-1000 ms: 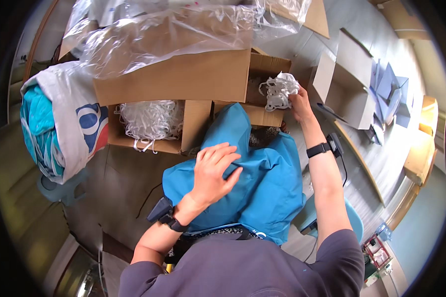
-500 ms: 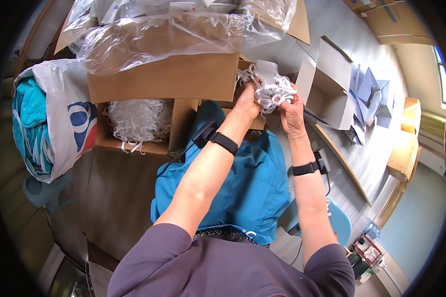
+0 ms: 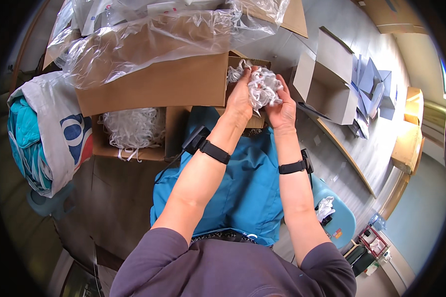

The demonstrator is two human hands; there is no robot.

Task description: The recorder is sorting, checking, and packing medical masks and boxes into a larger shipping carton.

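A loose, tangled bundle of white cords [image 3: 263,91] is held between my two hands, over the edge of a small open cardboard box. My left hand [image 3: 239,101] is closed along its left side, with some strands showing past the fingers. My right hand [image 3: 283,110] cups the right side, its fingers curved around the cords. Below, a blue cloth [image 3: 233,183] covers my lap. More white cords [image 3: 136,126] fill a cardboard box [image 3: 104,147] to the left.
A large carton [image 3: 158,81] lined with clear plastic stands ahead. At far left is a white bag [image 3: 64,101] of turquoise items. An open grey box [image 3: 327,96] and folded blue-grey card pieces [image 3: 374,94] lie right. A light-blue stool [image 3: 339,218] stands beside my right arm.
My hands have closed in around the white cords, gathering them into a more compact bundle. A flat white piece above them no longer shows. The whole view has shifted slightly.
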